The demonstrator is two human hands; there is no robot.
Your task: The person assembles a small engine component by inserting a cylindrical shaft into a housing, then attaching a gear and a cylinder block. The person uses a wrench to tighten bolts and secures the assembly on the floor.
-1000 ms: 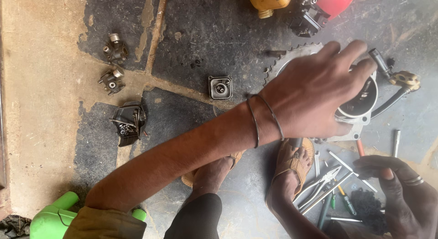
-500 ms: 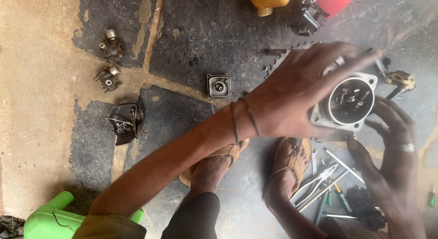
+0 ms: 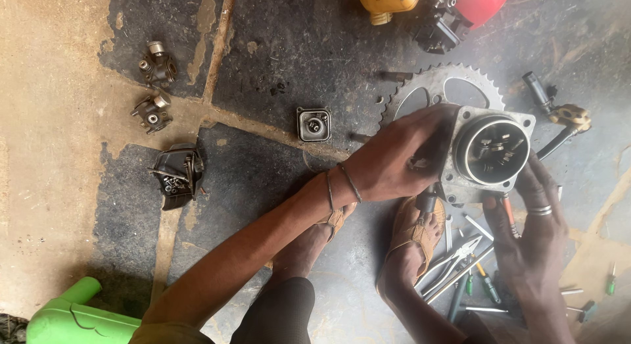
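A grey metal engine part (image 3: 490,153) with a square flange and a round open bore is held above the floor between both hands. My left hand (image 3: 401,161), with bracelets on the wrist, grips its left edge. My right hand (image 3: 532,232), wearing a ring, holds its lower right edge, fingers spread along the rim. A toothed sprocket (image 3: 437,91) lies on the floor just behind the part.
Pliers and several screwdrivers (image 3: 460,265) lie by my sandalled feet (image 3: 411,242). A small square cover (image 3: 313,124), two carburettor pieces (image 3: 154,91) and a dark bracket (image 3: 177,176) lie to the left. A green plastic object (image 3: 72,318) sits bottom left; yellow and red parts (image 3: 434,5) at top.
My left hand slid from on top of the part to its left edge, uncovering the bore. My right hand rose from the tools to the part's lower right edge.
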